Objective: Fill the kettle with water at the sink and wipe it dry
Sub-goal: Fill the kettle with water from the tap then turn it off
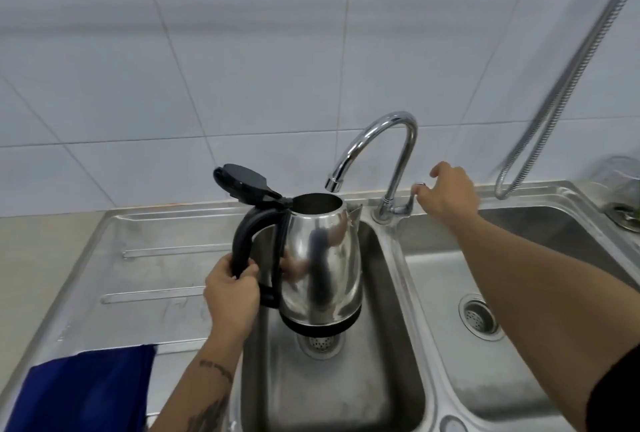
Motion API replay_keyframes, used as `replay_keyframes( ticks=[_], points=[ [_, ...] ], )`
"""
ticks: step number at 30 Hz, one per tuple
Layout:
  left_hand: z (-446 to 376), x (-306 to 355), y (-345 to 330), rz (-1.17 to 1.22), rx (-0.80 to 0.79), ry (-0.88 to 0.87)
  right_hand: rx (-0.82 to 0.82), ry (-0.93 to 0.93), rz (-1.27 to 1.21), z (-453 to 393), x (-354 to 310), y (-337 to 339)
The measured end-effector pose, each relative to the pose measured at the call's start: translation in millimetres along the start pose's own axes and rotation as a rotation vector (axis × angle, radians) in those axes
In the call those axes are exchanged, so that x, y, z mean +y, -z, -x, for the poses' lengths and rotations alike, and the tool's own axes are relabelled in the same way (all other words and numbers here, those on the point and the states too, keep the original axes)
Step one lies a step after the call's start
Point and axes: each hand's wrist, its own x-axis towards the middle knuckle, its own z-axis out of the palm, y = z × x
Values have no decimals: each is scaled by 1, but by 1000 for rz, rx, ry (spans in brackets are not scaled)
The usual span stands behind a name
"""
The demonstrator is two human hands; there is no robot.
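Blue cloth [83,393] on the drainboard [145,258], nearest, bottom left. Left hand [232,296] clamped on the kettle [318,258] handle; kettle held upright over the left basin [332,390], above its drain, lid [247,182] flipped open. Tap [377,147] spout just above the kettle mouth. Right hand [448,192] at the tap lever [417,189], fingers loosely curled on it. Hose [568,82] hangs far right; blurred jar [621,186] behind.

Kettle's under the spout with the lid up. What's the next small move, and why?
Probably turn the tap handle with the right hand: the left hand holds the kettle open-mouthed below the spout, and no water is visibly running.
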Motion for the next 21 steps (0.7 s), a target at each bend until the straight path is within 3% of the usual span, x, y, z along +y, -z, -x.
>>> replay_keyframes(
  ticks=[3, 5, 7, 10, 14, 21],
  points=[
    [1, -3, 8, -12, -11, 10, 129, 22, -114, 31, 1, -5],
    [4, -4, 14, -17, -20, 8, 109, 60, -251, 59, 4, -10],
    [10, -4, 22, -8, -21, 6, -116, 25, -444, 92, 2, -8],
    [24, -3, 37, 15, -30, -6, -625, -44, -720, 147, -6, -2],
    [47, 4, 59, 70, -81, -40, -913, 8, -838, 196, -10, 1],
    [83, 10, 100, 150, -222, -106, -804, 99, -915, 258, -12, 27]
  ],
)
